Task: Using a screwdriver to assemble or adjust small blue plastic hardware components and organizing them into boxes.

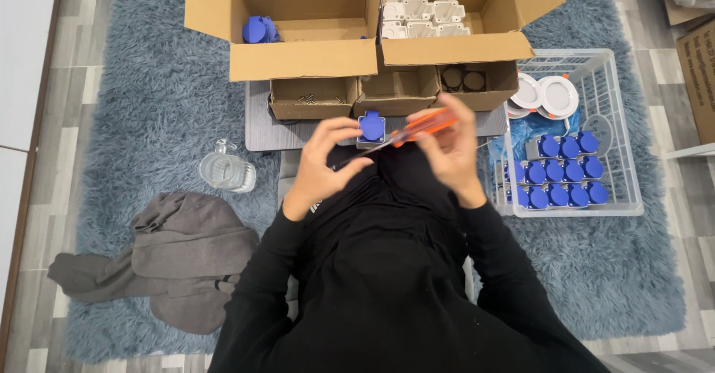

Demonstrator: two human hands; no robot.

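Left hand [328, 166] pinching grey socket box with blue round lid [372, 128]; right hand [453, 146] gripping orange-handled screwdriver [417, 128], shaft slanting down-left, just under the box.

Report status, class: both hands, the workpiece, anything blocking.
Left hand holds blue-lidded socket. Right hand holds orange-handled screwdriver against it. Nothing in the way; white basket of finished sockets at right.

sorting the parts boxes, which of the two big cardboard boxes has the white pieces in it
The right-hand big cardboard box holds the white pieces; the left-hand box shows only a blue part.
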